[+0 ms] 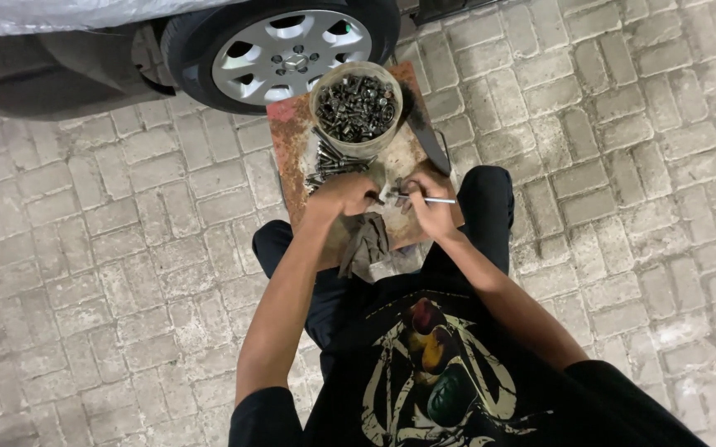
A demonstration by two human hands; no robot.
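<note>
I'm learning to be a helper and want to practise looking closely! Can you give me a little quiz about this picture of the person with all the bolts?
1. True or false: the tub full of bolts stands on a rusty metal plate.
2. Which of the hands holds the thin silver tool? A) left B) right C) neither
3. What dark cloth thing lies on the plate just below the hands?

Key
1. True; a loose pile of bolts lies beside it too.
2. B: the right hand grips it, while the left hand closes over a small part.
3. A dark glove.
</note>
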